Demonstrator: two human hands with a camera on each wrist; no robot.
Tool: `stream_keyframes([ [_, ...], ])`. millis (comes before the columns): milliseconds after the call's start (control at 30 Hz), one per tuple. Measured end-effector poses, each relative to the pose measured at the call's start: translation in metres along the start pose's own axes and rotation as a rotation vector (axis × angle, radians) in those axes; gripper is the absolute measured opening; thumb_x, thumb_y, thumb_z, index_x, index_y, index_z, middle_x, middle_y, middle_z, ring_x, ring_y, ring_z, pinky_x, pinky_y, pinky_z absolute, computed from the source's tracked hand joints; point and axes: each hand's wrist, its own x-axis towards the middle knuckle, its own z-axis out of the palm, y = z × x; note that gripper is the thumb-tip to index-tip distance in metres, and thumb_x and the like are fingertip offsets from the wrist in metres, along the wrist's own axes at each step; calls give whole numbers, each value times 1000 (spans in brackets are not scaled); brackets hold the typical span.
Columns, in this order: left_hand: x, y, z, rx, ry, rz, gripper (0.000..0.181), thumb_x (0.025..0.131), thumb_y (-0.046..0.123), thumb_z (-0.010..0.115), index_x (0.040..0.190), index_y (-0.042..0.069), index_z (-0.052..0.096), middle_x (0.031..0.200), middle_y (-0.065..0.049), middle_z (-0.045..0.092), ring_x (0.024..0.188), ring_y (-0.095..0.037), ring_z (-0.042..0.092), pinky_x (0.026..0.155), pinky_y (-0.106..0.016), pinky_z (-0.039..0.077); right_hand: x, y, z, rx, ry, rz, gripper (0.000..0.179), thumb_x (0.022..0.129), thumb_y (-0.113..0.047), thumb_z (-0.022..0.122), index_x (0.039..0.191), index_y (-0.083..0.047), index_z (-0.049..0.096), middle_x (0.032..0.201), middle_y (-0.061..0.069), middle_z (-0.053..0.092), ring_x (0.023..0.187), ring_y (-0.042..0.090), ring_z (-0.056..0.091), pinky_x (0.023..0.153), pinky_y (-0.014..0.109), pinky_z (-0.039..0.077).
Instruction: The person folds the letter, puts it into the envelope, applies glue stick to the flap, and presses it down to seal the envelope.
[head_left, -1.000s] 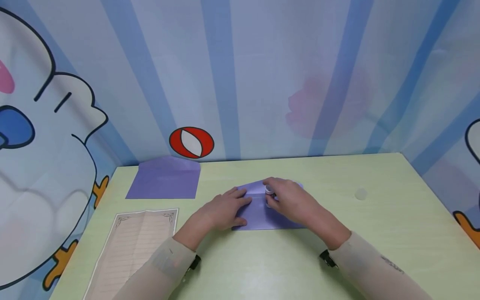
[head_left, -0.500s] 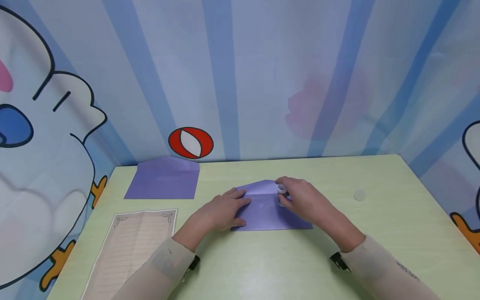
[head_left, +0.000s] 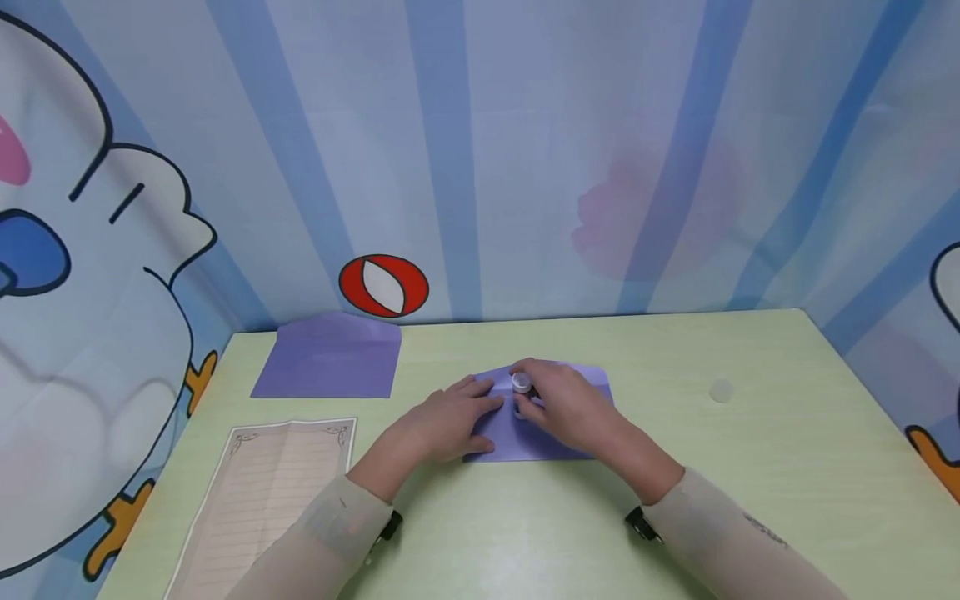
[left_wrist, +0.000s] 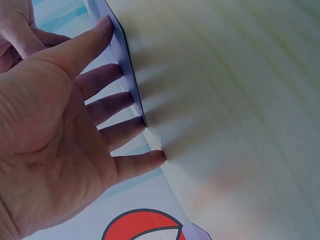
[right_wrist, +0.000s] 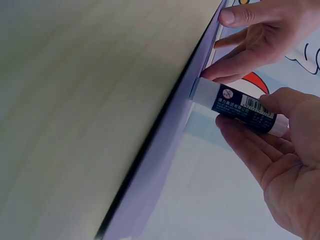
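A purple envelope [head_left: 540, 442] lies on the table with its flap opened away from me. On its left end rests my left hand [head_left: 442, 423], fingers spread and fingertips touching the paper; the left wrist view shows the fingers [left_wrist: 104, 107] nearly straight. My right hand [head_left: 573, 408] grips a glue stick [right_wrist: 245, 107] with a dark label and white ends. The glue stick stands upright, its lower end on the envelope close to my left fingertips. In the right wrist view the thumb and fingers pinch the upper part of its barrel.
A second purple envelope [head_left: 327, 362] lies at the back left of the table. In front of it is a lined letter sheet [head_left: 273, 492] with a decorated border. A small translucent round cap [head_left: 722, 390] sits to the right. A printed curtain [head_left: 517, 167] hangs behind the table.
My right hand first slid the glue stick to the right along the envelope, then back left, nearer to my left hand. The left hand has stayed in place.
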Motion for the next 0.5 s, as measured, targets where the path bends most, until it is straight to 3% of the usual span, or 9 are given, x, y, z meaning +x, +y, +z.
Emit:
stream_keyframes([
  [333,0,0,1,-4,7,6,67,101,37,74,159,14,51,171,-13,33,158,-38,26,118,-64,36,0,0,-2,-59,5,6,35,100,-12,73,131,2,64,112,14,75,92,24,73,77,37,59],
  [500,1,-1,2,2,10,7,67,101,38,75,158,13,52,171,-13,33,158,-38,27,119,-62,36,-5,3,-10,-81,-5,50,35,99,-11,74,131,2,65,113,13,75,94,21,73,78,37,60],
])
